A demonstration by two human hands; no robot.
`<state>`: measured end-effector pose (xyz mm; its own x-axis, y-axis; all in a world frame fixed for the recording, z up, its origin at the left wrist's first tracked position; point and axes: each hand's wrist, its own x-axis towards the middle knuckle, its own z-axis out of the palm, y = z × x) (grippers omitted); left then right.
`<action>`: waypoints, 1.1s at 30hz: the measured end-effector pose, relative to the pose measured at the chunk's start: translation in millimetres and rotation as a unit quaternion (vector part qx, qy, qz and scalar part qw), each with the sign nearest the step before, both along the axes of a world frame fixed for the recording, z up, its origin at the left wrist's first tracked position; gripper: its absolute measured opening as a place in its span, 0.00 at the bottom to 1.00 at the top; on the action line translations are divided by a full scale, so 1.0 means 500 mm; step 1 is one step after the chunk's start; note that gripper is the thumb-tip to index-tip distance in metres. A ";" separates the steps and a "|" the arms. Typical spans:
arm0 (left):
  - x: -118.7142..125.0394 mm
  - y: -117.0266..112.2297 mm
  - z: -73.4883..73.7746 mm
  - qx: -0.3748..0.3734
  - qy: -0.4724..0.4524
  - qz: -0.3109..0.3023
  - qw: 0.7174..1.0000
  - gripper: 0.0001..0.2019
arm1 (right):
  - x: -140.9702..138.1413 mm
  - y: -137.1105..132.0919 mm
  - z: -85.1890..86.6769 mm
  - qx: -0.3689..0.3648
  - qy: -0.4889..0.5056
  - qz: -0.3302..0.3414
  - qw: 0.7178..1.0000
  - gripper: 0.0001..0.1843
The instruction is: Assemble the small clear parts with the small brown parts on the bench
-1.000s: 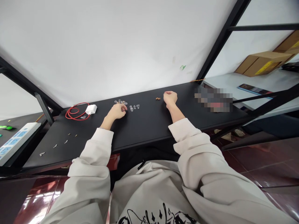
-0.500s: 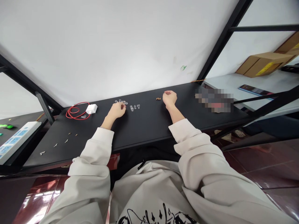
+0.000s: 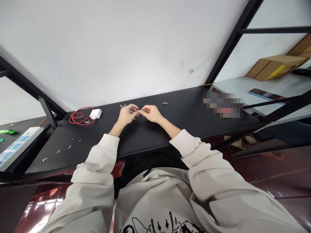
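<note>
The left hand (image 3: 125,116) and the right hand (image 3: 152,114) meet over the black table (image 3: 150,139), with the fingers (image 3: 143,110) curled in and pinched and the tips almost touching (I cannot tell if they hold something tiny). Little clear plastic bits (image 3: 123,105) sit just beside the left hand, and tiny brown beads (image 3: 165,103) lie past the right hand. The black print on the sweatshirt (image 3: 160,223) is too cut off to read.

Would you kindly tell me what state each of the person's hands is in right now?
Left hand: closed to a pinch near the small clear pieces; whether it holds one cannot be told.
Right hand: closed to a pinch, fingertips meeting the left's; any held item cannot be told.
</note>
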<state>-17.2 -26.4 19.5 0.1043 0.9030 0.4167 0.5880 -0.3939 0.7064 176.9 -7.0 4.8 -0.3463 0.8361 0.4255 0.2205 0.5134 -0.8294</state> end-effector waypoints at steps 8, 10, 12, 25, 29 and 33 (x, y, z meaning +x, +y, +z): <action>0.007 -0.008 0.008 0.002 -0.004 -0.046 0.999 0.14 | 0.004 0.012 -0.011 -0.097 0.053 0.074 0.991 0.21; 0.008 -0.008 0.007 0.008 -0.009 -0.053 0.999 0.13 | 0.005 0.013 -0.010 -0.099 0.054 0.077 0.991 0.19; 0.007 -0.007 0.005 0.009 -0.023 -0.062 0.998 0.13 | 0.005 0.013 -0.009 -0.101 0.050 0.081 0.990 0.18; 0.013 -0.006 -0.003 0.001 -0.077 -0.082 0.994 0.16 | 0.006 0.000 0.002 -0.050 -0.031 0.058 0.997 0.21; 0.015 -0.006 -0.001 0.017 -0.065 -0.074 0.995 0.15 | 0.006 0.000 0.005 -0.024 -0.054 0.022 0.998 0.26; 0.012 -0.006 0.004 0.039 -0.060 -0.057 0.996 0.13 | 0.011 0.010 0.005 -0.017 -0.024 -0.024 0.999 0.24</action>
<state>-11.1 -29.7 21.4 0.1497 0.8520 0.5017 0.4489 -0.5107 0.7333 182.2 -1.9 7.4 -0.3239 0.8665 0.3797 0.2843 0.4720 -0.8345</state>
